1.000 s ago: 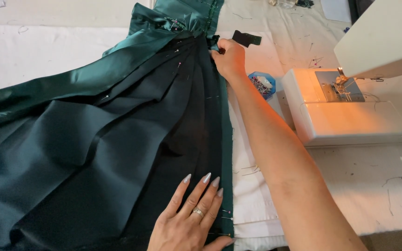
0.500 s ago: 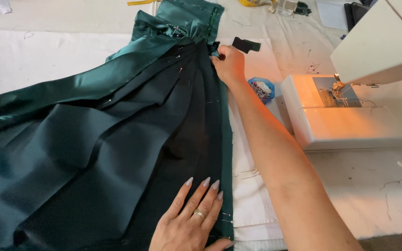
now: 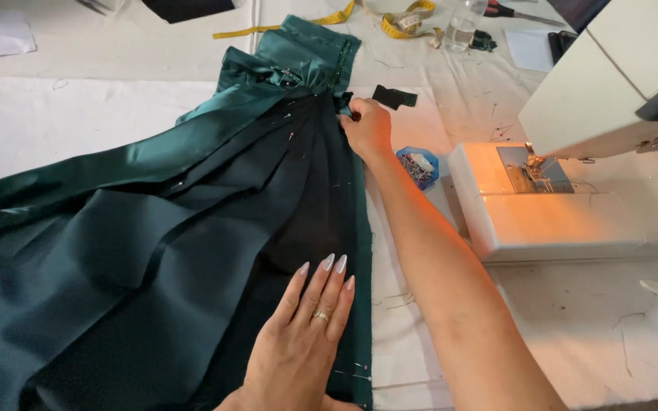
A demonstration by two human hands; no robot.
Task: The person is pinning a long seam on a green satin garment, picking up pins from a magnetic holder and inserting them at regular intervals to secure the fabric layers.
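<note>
Right hand pinches the top edge of the dark green pleated fabric, grip closed on cloth near the gathered waist end, w/ pins along the pleats. Left hand lies flat, fingers open, pressing the same edge lower down; fabric spread across the white counter. Looks like smoothing/aligning the pleated edge. Next move prob. needs even tension btw both hands. Blue pin box just beside the right wrist; sewing machine near.
</note>
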